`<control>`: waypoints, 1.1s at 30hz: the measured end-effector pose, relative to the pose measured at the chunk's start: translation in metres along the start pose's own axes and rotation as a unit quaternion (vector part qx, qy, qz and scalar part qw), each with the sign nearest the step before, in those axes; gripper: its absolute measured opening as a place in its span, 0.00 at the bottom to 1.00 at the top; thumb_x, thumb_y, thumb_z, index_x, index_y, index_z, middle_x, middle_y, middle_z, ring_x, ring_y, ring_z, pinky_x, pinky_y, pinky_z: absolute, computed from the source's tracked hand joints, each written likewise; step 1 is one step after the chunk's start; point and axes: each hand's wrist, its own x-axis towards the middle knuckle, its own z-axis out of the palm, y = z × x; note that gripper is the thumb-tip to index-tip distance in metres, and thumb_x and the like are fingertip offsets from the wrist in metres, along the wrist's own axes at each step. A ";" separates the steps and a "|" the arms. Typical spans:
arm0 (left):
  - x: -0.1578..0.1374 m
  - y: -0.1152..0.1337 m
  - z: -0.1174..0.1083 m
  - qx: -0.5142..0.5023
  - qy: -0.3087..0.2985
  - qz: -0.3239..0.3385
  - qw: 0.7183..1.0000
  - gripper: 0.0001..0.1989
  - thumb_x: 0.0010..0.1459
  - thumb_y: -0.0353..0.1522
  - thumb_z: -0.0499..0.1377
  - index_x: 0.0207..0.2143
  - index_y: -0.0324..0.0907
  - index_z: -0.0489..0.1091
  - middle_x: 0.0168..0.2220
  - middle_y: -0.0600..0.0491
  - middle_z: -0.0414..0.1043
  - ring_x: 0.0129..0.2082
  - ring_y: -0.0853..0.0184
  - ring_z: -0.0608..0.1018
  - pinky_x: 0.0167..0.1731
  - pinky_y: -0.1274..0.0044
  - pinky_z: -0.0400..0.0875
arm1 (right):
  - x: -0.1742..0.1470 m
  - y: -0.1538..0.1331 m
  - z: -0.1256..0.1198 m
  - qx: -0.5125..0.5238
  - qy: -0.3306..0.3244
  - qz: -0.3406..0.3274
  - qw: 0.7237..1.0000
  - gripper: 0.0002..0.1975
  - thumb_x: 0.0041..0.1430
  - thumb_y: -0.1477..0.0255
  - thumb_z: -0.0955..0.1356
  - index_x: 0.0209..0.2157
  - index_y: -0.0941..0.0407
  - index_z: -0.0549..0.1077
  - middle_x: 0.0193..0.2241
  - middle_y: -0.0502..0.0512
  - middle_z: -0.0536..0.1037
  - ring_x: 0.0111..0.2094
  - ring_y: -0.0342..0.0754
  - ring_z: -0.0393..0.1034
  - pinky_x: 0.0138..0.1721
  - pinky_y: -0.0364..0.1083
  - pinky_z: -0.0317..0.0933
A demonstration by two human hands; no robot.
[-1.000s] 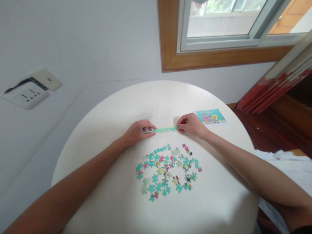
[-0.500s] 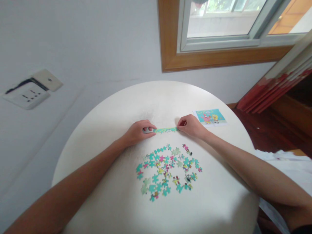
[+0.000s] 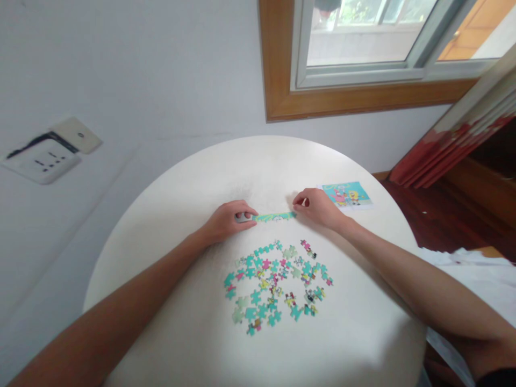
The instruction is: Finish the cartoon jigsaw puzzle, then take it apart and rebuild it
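Note:
A narrow strip of joined jigsaw puzzle pieces [image 3: 276,217], turquoise with yellow-green marks, lies flat on the white round table [image 3: 193,333]. My left hand [image 3: 231,219] grips its left end between thumb and fingers. At the right end, the thumb and forefinger of my right hand [image 3: 316,207] are pinched together on the strip's edge. Nearer to me, many loose jigsaw pieces [image 3: 263,310] are spread out in turquoise, pink, yellow and pale green; a few are joined in short runs.
Beyond my right hand lies a picture card [image 3: 355,194] with a pink and a yellow cartoon figure. A wall with a socket [image 3: 42,160] and a wood-framed window [image 3: 278,64] borders the table. A red and white curtain [image 3: 439,145] hangs at the right, above white sheets [image 3: 475,274].
The view has shifted slightly. Both hands stay at the strip's ends, and a little more of its right end shows beside my right fingertips. The loose pieces have not moved.

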 end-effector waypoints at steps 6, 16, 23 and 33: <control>0.000 -0.003 0.001 0.005 -0.001 0.003 1.000 0.10 0.55 0.36 0.63 0.38 0.42 0.77 0.31 0.54 0.71 0.27 0.72 0.68 0.30 0.80 0.64 | -0.007 -0.009 0.000 -0.005 -0.052 -0.006 0.999 0.11 0.50 0.71 0.69 0.35 0.58 0.80 0.32 0.59 0.79 0.29 0.47 0.69 0.32 0.47 0.60; 0.000 -0.003 0.000 0.004 -0.001 0.003 1.000 0.09 0.55 0.34 0.64 0.39 0.43 0.76 0.31 0.55 0.71 0.27 0.73 0.67 0.30 0.80 0.64 | -0.007 -0.009 -0.003 -0.011 -0.075 -0.026 0.997 0.11 0.50 0.75 0.67 0.34 0.59 0.81 0.32 0.60 0.79 0.30 0.47 0.70 0.33 0.47 0.60; -0.001 -0.003 0.001 0.001 0.001 0.002 1.000 0.09 0.55 0.35 0.64 0.39 0.42 0.77 0.31 0.55 0.71 0.27 0.72 0.68 0.30 0.80 0.64 | -0.005 -0.005 -0.009 0.014 -0.048 -0.006 0.999 0.11 0.53 0.74 0.67 0.36 0.61 0.80 0.29 0.59 0.79 0.29 0.46 0.70 0.33 0.46 0.59; 0.000 -0.002 -0.003 -0.022 0.009 -0.006 1.000 0.10 0.53 0.35 0.66 0.38 0.40 0.77 0.30 0.55 0.71 0.27 0.73 0.71 0.29 0.80 0.65 | -0.006 -0.005 -0.008 -0.017 -0.080 -0.003 0.997 0.09 0.48 0.77 0.68 0.32 0.60 0.80 0.27 0.57 0.79 0.27 0.47 0.69 0.29 0.45 0.58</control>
